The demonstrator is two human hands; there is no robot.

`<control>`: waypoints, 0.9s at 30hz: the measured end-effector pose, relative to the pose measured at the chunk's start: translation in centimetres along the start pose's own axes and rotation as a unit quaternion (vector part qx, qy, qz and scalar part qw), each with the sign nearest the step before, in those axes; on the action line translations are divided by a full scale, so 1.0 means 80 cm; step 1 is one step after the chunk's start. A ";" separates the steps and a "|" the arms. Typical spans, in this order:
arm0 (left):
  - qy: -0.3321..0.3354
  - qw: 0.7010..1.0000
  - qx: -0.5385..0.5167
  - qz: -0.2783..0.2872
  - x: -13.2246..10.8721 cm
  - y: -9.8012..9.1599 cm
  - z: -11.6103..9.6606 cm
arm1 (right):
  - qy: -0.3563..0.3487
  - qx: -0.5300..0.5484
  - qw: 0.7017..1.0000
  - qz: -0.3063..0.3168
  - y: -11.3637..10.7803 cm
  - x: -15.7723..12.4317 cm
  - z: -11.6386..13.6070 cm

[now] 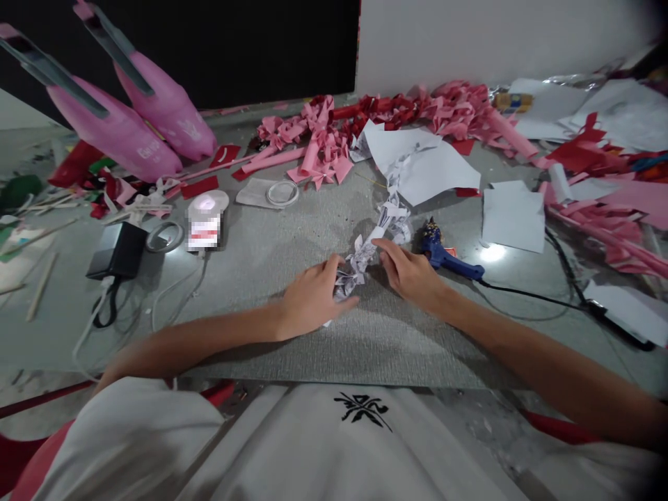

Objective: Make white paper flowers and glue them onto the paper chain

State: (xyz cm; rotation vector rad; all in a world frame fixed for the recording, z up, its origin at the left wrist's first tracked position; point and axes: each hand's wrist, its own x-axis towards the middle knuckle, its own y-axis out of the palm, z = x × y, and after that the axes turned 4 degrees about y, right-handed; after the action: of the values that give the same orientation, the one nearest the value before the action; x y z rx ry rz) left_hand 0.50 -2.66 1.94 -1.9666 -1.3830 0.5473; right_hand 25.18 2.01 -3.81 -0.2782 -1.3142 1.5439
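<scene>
A twisted strand of crumpled white paper strips [361,257] with dark print runs slantwise over the grey table, its far end by a white sheet [425,163]. My left hand [312,298] curls around the near end of this paper strand, thumb and fingers on either side. Farther up and to the right, my right hand [410,275] has its bent fingertips at the strand's edge, index finger against the paper. Just beyond the right hand lies a blue glue gun [449,259] with its cord trailing right.
Pink and red paper garlands [376,111] lie along the back. Two pink bottles [109,125] stand at the left rear, near a black power adapter [117,250] and rolls of clear tape [282,193]. White paper pieces [513,216] lie to the right, and the table's front edge [313,381] runs before me.
</scene>
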 end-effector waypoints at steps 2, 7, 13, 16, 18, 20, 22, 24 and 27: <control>-0.005 0.997 -0.071 -0.022 0.004 -0.001 0.002 | 0.007 0.025 1.000 0.017 0.001 0.000 0.001; -0.138 0.928 -0.346 0.013 0.018 -0.023 0.004 | 0.044 0.073 0.996 -0.010 -0.007 0.002 0.009; -0.195 0.827 -0.524 0.061 0.012 -0.020 0.013 | 0.107 0.271 0.956 0.029 -0.009 0.004 0.028; -0.188 0.811 -0.550 0.067 0.007 -0.013 0.016 | 0.142 0.350 0.926 0.022 -0.005 0.005 0.036; -0.183 0.809 -0.555 0.062 0.006 -0.010 0.017 | 0.156 0.372 0.915 0.004 -0.004 0.006 0.039; -0.165 0.820 -0.547 0.049 0.006 -0.006 0.018 | 0.181 0.393 0.902 0.001 -0.006 0.005 0.043; -0.140 0.841 -0.521 0.036 0.007 -0.002 0.018 | 0.230 0.438 0.869 0.023 -0.008 0.003 0.049; -0.121 0.866 -0.485 0.026 0.009 0.003 0.019 | 0.267 0.494 0.825 0.063 -0.009 0.000 0.057; -0.108 0.889 -0.444 0.018 0.010 0.007 0.021 | 0.284 0.535 0.790 0.092 -0.010 -0.005 0.068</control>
State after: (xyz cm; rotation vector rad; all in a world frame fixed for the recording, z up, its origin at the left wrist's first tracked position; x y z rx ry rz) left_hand 0.04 -1.55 0.39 -2.6992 -1.9677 0.1293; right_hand 21.88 -1.58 -1.29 -0.1100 0.1647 1.9189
